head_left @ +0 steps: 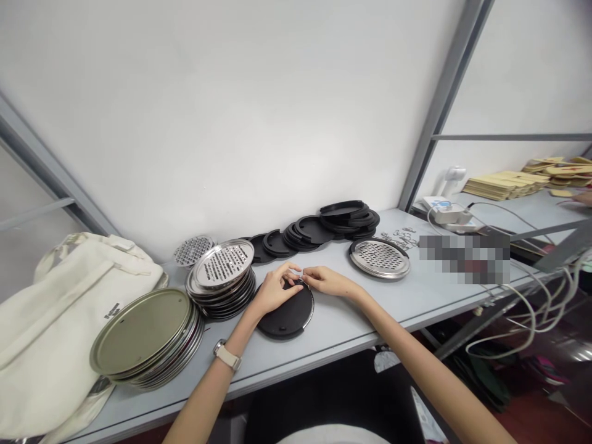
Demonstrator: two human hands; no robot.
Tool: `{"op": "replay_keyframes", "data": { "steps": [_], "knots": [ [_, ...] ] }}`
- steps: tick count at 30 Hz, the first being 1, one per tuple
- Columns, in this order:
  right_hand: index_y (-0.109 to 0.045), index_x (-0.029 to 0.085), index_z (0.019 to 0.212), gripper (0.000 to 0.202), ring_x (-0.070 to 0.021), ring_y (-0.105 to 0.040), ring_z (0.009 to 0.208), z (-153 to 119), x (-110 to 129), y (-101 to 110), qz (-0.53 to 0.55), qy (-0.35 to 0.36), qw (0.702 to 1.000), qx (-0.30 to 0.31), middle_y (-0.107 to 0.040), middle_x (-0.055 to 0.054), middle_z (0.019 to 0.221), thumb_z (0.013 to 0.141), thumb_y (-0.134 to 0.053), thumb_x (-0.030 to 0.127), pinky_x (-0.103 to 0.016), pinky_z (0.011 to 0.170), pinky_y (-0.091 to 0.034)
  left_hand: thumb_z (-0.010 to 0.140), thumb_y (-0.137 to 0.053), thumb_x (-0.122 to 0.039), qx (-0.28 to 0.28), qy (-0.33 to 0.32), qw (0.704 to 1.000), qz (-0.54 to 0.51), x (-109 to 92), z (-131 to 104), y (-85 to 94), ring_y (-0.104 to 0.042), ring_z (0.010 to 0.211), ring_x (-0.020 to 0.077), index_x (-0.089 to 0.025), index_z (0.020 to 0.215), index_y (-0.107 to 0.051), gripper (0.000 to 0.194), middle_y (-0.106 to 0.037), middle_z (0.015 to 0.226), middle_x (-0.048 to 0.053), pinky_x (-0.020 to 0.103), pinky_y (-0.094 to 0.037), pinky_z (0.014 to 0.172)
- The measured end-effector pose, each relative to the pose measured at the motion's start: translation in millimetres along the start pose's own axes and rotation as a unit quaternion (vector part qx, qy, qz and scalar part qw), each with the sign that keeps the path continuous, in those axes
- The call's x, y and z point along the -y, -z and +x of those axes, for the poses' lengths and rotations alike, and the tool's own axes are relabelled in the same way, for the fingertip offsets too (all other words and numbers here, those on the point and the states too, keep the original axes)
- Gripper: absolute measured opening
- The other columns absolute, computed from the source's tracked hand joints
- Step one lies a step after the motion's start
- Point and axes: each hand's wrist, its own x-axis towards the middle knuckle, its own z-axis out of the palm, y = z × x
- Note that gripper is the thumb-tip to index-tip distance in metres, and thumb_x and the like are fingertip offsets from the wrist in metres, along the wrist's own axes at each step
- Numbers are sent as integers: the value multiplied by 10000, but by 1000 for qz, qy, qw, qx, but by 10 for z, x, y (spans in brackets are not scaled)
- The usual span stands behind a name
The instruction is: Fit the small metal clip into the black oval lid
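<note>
Grey tabletop [337, 317]: carrier of every item I log from the head view. Cream cloth bag [60, 320]: lies over its left end. Stack of round trays [143, 333], olive on top: near the front edge, just beside the bag. Black rimmed discs [317, 231]: heaped and overlapping along the back edge. Stack of slotted discs [221, 280], metal-topped: between the trays and the hands. Perforated disc [380, 259], one: right of mid-length, black rim around its far part; I judge it the nearest to complete. Black disc [285, 314], one: close to the front edge, mid-length; I judge it under work and unfinished. Left hand [280, 288]: over that disc's far part, fingers bent and narrow. Right hand [324, 280]: at its far right rim, thumb and finger drawn close; whether either grips something small, I cannot tell. Small metal fittings [399, 238]: loose toward the back right, seemingly unused stock.
</note>
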Motion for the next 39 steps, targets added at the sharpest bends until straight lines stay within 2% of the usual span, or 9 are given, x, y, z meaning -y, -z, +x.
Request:
{"op": "replay_keyframes", "data": {
  "steps": [3,9,18,27,39],
  "knots": [
    [-595,139,832,347,-104,-348,557,0,3,4,3,2,1000,1,-425,39,598,910,-370,391,-230,539,-290,745,-644,-287,3,2,1000,-1,-4,-1,4,-537,631,113,-205,1069,-551,346,-653,837,-1,222,-378,556],
    [-545,151,750,336,-96,-330,548,-3,-12,23,7,5,1000,-3,-411,47,597,909,-369,389,-227,539,-290,746,-644,-263,6,3,1000,0,13,4,-7,-555,684,121,-213,1077,-550,347,-644,860,1,214,-386,567],
    [-611,148,873,323,-117,-383,579,-3,37,21,12,16,1000,7,-491,20,618,900,-386,378,-237,565,-314,743,-633,-228,1,-20,1000,-2,30,5,-26,-555,769,126,-215,1071,-541,341,-610,969,10,220,-406,603],
    [-509,163,701,294,-93,-320,543,10,7,27,-3,15,1000,17,-376,56,575,888,-382,351,-223,540,-275,725,-648,-227,0,-5,1000,-12,23,9,-20,-595,808,145,-208,1064,-540,357,-641,959,20,225,-415,594],
    [-426,178,642,324,-89,-308,535,10,-4,14,1,-3,1000,11,-355,61,564,885,-372,384,-224,524,-268,703,-681,-180,-5,12,999,-52,54,12,-34,-633,865,169,-197,1056,-523,387,-669,936,44,220,-435,611]
  ]
}}
